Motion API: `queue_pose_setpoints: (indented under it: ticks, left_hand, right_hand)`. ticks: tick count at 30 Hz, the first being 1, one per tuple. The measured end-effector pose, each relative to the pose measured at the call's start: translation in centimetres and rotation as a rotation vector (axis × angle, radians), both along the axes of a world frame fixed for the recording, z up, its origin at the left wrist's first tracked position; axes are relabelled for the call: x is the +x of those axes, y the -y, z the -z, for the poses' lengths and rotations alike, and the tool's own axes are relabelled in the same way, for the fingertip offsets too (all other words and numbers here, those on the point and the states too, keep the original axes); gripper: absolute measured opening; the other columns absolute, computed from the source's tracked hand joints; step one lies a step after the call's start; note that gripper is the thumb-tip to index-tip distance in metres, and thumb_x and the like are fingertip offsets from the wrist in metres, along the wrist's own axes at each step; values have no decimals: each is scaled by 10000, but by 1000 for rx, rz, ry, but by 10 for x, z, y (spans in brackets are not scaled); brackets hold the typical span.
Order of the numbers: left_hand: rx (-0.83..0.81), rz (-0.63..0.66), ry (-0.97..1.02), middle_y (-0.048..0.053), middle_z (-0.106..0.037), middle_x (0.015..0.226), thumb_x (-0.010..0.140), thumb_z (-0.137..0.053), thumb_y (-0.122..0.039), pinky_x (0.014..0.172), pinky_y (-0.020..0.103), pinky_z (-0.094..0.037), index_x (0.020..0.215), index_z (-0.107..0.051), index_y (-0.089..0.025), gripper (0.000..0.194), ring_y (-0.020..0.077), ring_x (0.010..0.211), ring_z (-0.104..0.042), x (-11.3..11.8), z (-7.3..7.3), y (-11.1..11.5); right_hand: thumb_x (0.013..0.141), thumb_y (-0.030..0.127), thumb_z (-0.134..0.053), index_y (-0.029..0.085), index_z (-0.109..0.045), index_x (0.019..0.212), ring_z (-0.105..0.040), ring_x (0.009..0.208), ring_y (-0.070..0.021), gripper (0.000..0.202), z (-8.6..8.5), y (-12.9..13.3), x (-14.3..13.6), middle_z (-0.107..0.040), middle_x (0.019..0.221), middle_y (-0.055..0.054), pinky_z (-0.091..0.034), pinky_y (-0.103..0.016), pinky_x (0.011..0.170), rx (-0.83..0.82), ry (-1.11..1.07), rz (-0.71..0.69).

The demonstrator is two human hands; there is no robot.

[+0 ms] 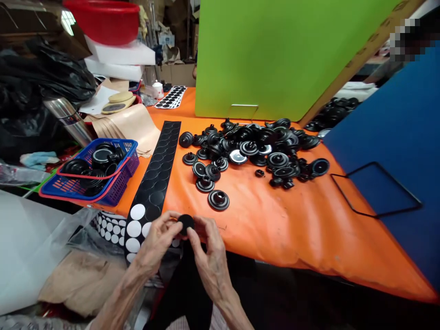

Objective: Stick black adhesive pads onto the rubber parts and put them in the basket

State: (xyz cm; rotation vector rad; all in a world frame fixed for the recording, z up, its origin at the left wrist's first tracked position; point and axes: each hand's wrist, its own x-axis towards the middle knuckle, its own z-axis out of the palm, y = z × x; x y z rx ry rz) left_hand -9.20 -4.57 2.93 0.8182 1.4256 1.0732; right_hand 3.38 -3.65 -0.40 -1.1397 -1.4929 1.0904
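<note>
Just over the front edge of the table, my left hand (159,239) and my right hand (209,247) pinch a black disc (186,224) between them, its flat dark face turned up. My fingers hide whatever is under it. Left of my hands lies a long black strip of round stickers (156,172); white circles show at its near end, which hangs over the edge. Beyond my hands, a stepped black round part (218,200) sits at the near side of a heap of similar round parts (247,144).
A blue and red plastic basket (120,190) with black round parts stands at the left, near brown paper (140,128) and a steel flask (67,117). A green panel (275,55) and a blue panel (395,137) with a wire handle border the orange table (275,224).
</note>
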Motion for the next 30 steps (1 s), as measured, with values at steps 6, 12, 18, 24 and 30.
queue_pose_setpoints:
  ticks: [6,12,18,24,30]
  left_hand:
    - [239,1,-791,113,-582,1166,875,-510,-351,774,361,-502,1195,-593,-209,360,185,794,-622,50,-3,-44]
    - [419,215,-980,109,-617,1102,836,-548,-176,967,444,-420,1056,-622,-190,233,283,1102,-507,89,15,-96]
    - [95,74,104,23,-617,906,835,-589,-309,715,317,-519,989,-569,-221,179,155,769,-603,61,16,-75]
    - [-179,-23,747,59,-654,883,760,-704,-340,637,289,-533,859,-607,-143,241,172,778,-626,40,6,-46]
    - [-47,66,633,75,-679,927,794,-679,-240,745,309,-533,921,-666,-119,176,171,839,-631,34,2,-32]
  right_hand:
    - [800,495,-624,218,-555,822,-547,677,-123,286,-9,-16,63,-554,742,25,-472,-240,650,-195,-174,368]
    - [780,505,-650,230,-567,813,-539,745,-133,290,-11,-14,112,-549,791,13,-441,-239,687,-258,-162,270]
    - [781,464,-652,217,-579,740,-520,711,-128,261,-14,-18,116,-540,783,3,-448,-239,648,-149,-86,278]
    - [772,416,-676,232,-613,995,-512,588,-116,296,-25,-21,95,-550,668,37,-455,-250,572,-168,-111,135]
    - [740,402,-725,220,-579,887,-542,589,-109,276,-30,-21,84,-565,681,37,-448,-249,587,-292,-237,96]
